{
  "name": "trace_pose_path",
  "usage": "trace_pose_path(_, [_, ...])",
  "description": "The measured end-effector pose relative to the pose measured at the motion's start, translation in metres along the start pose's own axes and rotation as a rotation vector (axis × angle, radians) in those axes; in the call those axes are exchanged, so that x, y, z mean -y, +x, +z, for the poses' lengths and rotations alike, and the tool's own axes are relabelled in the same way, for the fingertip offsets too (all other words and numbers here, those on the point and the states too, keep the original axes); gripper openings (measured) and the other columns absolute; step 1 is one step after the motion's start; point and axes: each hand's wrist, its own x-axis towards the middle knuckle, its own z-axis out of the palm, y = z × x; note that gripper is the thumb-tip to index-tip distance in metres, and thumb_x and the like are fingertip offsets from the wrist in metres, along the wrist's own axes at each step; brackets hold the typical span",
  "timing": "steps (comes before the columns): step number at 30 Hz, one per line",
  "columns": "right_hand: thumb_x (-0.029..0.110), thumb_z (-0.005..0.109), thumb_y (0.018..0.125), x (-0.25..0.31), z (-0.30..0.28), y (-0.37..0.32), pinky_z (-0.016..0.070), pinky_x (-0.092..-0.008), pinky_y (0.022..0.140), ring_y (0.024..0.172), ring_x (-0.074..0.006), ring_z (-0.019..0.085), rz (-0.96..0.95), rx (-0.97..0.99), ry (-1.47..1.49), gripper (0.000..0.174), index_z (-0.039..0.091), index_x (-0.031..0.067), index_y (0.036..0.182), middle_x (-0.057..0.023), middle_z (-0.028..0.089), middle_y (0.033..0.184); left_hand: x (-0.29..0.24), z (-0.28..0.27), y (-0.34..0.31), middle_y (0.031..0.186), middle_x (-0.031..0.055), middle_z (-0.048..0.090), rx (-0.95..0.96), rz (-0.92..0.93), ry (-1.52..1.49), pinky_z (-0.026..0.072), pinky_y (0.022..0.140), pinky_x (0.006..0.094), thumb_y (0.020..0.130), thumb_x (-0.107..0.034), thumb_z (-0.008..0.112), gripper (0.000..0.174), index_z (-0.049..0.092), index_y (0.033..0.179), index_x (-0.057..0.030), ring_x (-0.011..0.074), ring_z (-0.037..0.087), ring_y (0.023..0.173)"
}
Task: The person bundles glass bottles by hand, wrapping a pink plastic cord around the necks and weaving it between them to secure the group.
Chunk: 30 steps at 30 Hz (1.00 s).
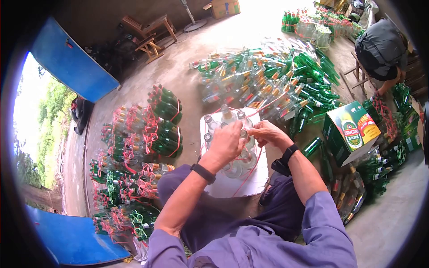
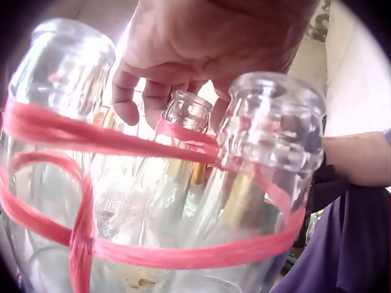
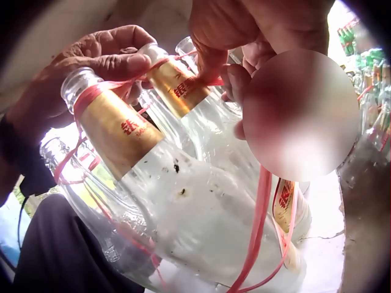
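In the head view a cluster of clear glass bottles [image 1: 228, 115] stands upright on a white board [image 1: 217, 190] between the person's knees. A red plastic strap [image 2: 183, 255] loops round the bottles and their necks. My left hand [image 1: 227, 144] is over the bottle mouths; its curled thumb and fingers pinch the strap beside a gold-labelled neck [image 3: 178, 88]. Close beside it, the right hand [image 1: 270, 134] grips the strap in bent fingers above the bottles. A round blur hides part of the right wrist view, next to that hand.
Tied bundles of green and clear bottles [image 1: 167, 134] stand at left. A big heap of loose bottles [image 1: 250, 73] lies ahead. At right are a Tsingtao carton [image 1: 351, 131], more green bottles [image 1: 384, 172] and another person [image 1: 382, 49] bending down. A blue door [image 1: 71, 58] is at far left.
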Motion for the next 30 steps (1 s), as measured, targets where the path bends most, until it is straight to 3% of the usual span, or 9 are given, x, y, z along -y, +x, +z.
trace_pose_path(2, [0.050,0.077,0.085,0.000,-0.007,0.001,0.0337,-0.0245,0.044,0.050,-0.0059,0.041,0.011,0.078,-0.030,0.048,0.060,0.0061,0.075,0.0035,0.045,0.062,0.005,-0.002,0.002,0.092,0.0190,0.066,0.017,-0.019,-0.049,0.0500,0.075,0.0505,0.087,-0.019,0.067,0.030,0.050,0.107,-0.0034,0.0414,0.066,0.090])
trace_pose_path(5, [0.047,0.078,0.086,0.008,-0.012,-0.005,0.0312,-0.0234,0.043,0.051,-0.0052,0.041,0.055,0.145,-0.082,0.045,0.062,0.0060,0.077,0.0035,0.048,0.064,0.004,-0.008,0.003,0.091,0.0180,0.066,0.051,-0.153,-0.152,0.0504,0.076,0.0498,0.086,-0.009,0.062,0.026,0.049,0.107,-0.0032,0.0408,0.066,0.090])
trace_pose_path(11, [0.023,0.074,0.087,0.003,-0.003,-0.025,0.0592,-0.0314,0.056,0.053,-0.0143,0.062,0.180,0.188,-0.160,0.026,0.063,0.0012,0.078,-0.0013,0.056,0.063,0.004,-0.002,0.003,0.088,0.0188,0.066,-0.057,-0.117,-0.085,0.0507,0.076,0.0493,0.084,-0.005,0.059,0.024,0.049,0.106,-0.0036,0.0401,0.066,0.086])
trace_pose_path(13, [0.019,0.071,0.087,-0.040,-0.006,-0.001,0.0586,-0.0314,0.054,0.055,-0.0163,0.064,0.159,0.341,-0.436,0.022,0.064,-0.0001,0.079,-0.0038,0.058,0.064,0.006,-0.008,0.000,0.089,0.0186,0.066,-0.051,-0.167,-0.133,0.0508,0.075,0.0488,0.085,-0.005,0.060,0.024,0.048,0.106,-0.0038,0.0396,0.066,0.085])
trace_pose_path(15, [0.019,0.065,0.084,-0.009,0.005,-0.030,0.0511,-0.0303,0.052,0.054,-0.0131,0.061,0.205,0.261,-0.265,0.023,0.065,-0.0021,0.075,-0.0021,0.058,0.062,0.007,-0.011,-0.003,0.088,0.0180,0.067,-0.049,-0.167,-0.126,0.0509,0.075,0.0487,0.084,-0.005,0.060,0.024,0.049,0.106,-0.0040,0.0396,0.066,0.084])
trace_pose_path(20, [0.021,0.067,0.086,0.011,-0.001,-0.048,0.0532,-0.0302,0.057,0.056,-0.0131,0.062,0.113,0.213,-0.264,0.025,0.067,-0.0013,0.077,-0.0046,0.063,0.065,0.003,-0.013,-0.004,0.087,0.0165,0.068,-0.036,-0.235,-0.098,0.0511,0.073,0.0485,0.082,-0.008,0.061,0.024,0.051,0.104,-0.0046,0.0391,0.067,0.082])
trace_pose_path(22, [0.020,0.067,0.088,0.010,-0.001,-0.049,0.0565,-0.0294,0.065,0.063,-0.0153,0.068,0.060,0.282,-0.301,0.024,0.069,-0.0024,0.081,-0.0077,0.069,0.069,0.002,-0.015,-0.003,0.087,0.0216,0.067,-0.020,-0.273,-0.130,0.0498,0.074,0.0545,0.082,-0.009,0.057,0.021,0.051,0.101,-0.0035,0.0443,0.066,0.081])
trace_pose_path(26, [0.015,0.064,0.094,-0.012,0.006,-0.036,0.0577,-0.0323,0.069,0.070,-0.0182,0.072,0.048,0.454,-0.317,0.019,0.069,-0.0030,0.089,-0.0076,0.071,0.076,0.003,-0.016,-0.004,0.087,0.0218,0.067,-0.025,-0.289,-0.077,0.0500,0.074,0.0544,0.081,-0.010,0.056,0.023,0.051,0.102,-0.0036,0.0434,0.066,0.082])
trace_pose_path(30, [0.015,0.064,0.094,0.001,0.010,-0.040,0.0584,-0.0315,0.068,0.070,-0.0172,0.071,0.044,0.402,-0.250,0.019,0.069,-0.0031,0.091,-0.0087,0.071,0.077,0.011,-0.021,-0.007,0.082,0.0149,0.068,-0.045,-0.328,-0.083,0.0515,0.072,0.0481,0.080,-0.012,0.060,0.021,0.054,0.099,-0.0051,0.0378,0.068,0.080])
